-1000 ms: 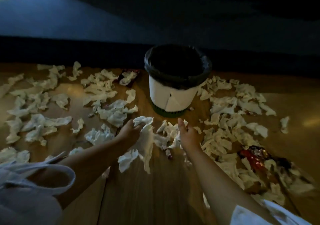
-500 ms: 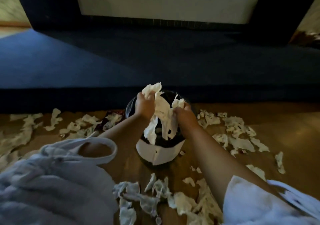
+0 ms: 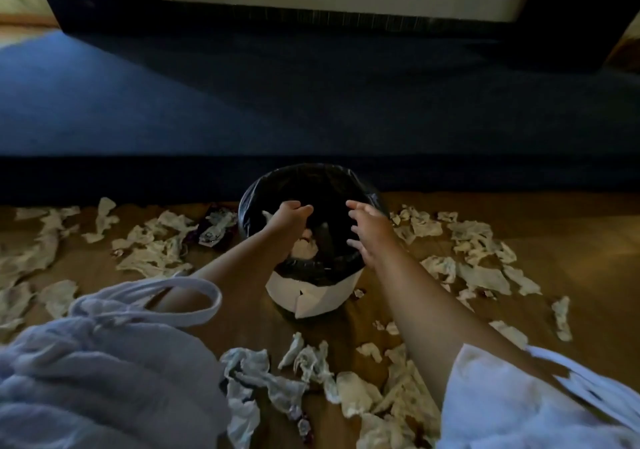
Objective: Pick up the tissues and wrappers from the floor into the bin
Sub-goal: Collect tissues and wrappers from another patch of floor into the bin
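Dropped from both hands, the tissues (image 3: 304, 246) now lie in the bin (image 3: 322, 296); left hand (image 3: 289, 220) and right hand (image 3: 369, 230) spread empty above it

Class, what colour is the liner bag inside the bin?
Black, seen in the head view, folded over the white bin's rim: liner.

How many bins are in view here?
1. The bin stands on the wooden floor at centre, black-lined, with both hands above its opening. No other bin shows; the lower-left corner is hidden by cloth.
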Demonstrator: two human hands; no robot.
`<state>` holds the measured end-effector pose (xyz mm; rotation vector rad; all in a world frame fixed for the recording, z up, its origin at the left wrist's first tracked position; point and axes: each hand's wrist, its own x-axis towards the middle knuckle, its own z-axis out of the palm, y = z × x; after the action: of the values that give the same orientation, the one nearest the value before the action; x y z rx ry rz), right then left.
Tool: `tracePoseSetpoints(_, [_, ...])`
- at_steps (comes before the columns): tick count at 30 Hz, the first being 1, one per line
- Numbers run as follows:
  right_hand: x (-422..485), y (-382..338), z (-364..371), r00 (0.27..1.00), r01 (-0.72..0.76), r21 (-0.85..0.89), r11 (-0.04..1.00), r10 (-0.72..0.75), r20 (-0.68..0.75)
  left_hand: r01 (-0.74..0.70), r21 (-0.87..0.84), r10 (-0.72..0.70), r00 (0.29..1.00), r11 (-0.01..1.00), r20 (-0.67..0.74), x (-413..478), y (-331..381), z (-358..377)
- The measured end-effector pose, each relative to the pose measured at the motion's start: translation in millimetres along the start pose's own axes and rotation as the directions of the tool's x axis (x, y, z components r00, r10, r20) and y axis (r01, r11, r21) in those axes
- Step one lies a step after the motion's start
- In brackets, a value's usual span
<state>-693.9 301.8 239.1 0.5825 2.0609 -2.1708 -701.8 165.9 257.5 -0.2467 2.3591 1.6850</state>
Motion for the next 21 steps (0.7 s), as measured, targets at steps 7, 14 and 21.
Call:
tracePoseSetpoints(7, [-96.0, 25.4, -42.1, 0.991, 0.126, 0.054, 0.991, -0.124, -0.041, -0.138, 0.088, 0.120, 0.975, 0.987, 0.188, -92.1, -19.9, 26.4])
tracePoseSetpoints(14, [-227.1, 120.8, -116.2, 0.978, 0.072, 0.109, 0.991, -0.049, -0.204, -0.074, 0.079, 0.039, 0.925, 0.994, 0.379, -204.5, -79.7, 93.3])
tracePoseSetpoints(21, [-300.5, 232.5, -192.5, 0.926, -0.114, 0.049, 0.992, 0.124, -0.357, -0.254, 0.178, 0.121, 0.833, 0.951, 0.539, -272.0, -165.2, 162.4])
